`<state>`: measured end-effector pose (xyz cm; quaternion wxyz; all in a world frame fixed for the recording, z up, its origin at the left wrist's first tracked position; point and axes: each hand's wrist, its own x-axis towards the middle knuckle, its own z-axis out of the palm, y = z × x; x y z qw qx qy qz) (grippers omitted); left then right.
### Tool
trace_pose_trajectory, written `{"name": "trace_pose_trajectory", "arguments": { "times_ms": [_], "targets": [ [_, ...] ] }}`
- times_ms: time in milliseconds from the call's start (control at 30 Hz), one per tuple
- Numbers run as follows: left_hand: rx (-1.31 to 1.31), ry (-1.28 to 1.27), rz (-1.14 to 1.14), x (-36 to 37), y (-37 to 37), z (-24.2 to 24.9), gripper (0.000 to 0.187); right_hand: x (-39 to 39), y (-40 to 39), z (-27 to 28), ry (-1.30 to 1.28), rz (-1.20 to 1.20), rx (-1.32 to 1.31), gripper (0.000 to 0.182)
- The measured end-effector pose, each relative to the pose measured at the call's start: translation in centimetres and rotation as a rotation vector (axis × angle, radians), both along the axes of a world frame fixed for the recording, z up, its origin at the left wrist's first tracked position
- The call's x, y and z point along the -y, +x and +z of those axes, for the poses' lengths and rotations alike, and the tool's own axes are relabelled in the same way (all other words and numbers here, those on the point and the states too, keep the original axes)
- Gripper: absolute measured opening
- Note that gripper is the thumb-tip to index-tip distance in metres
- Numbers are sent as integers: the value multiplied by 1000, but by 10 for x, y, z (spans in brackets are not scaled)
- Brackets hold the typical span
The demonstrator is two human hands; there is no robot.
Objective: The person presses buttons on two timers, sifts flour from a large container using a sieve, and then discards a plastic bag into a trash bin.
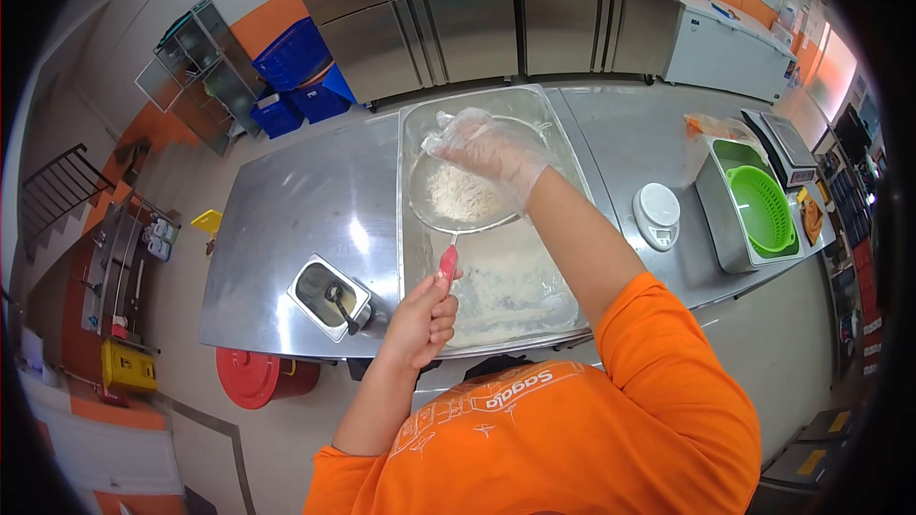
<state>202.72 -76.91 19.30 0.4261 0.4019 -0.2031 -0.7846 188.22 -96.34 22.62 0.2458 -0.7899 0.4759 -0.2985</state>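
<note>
My bare left hand is closed around the pink handle of a large round sieve. Off-white powder that looks like flour lies in a heap on the mesh. Over the sieve's far part is my right hand, in a loose clear plastic glove. The crumpled glove hides how its fingers are bent and whether they hold anything. Beneath the sieve is a big rectangular metal tray, its bottom dusted with the same pale powder.
Left of the tray on the steel table stands a small metal container with a dark-handled scoop. A white kitchen scale is to the right. Beyond it a metal bin holds a green basket. A red-lidded bucket sits below.
</note>
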Motion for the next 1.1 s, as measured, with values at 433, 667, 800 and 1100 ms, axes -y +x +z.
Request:
{"name": "trace_pose_trajectory", "arguments": {
  "times_ms": [433,667,800,1100],
  "targets": [
    [58,18,35,2,-3,-4,24,9,-1,-8,-21,62,114,54],
    [22,17,-7,-4,-5,-1,21,23,5,-20,-1,94,78,56],
    [-2,23,100,10,0,-11,22,-18,-7,17,196,20,300,57],
    [152,-66,40,9,-9,6,21,-7,-4,-30,91,129,-644,38]
  ]
}}
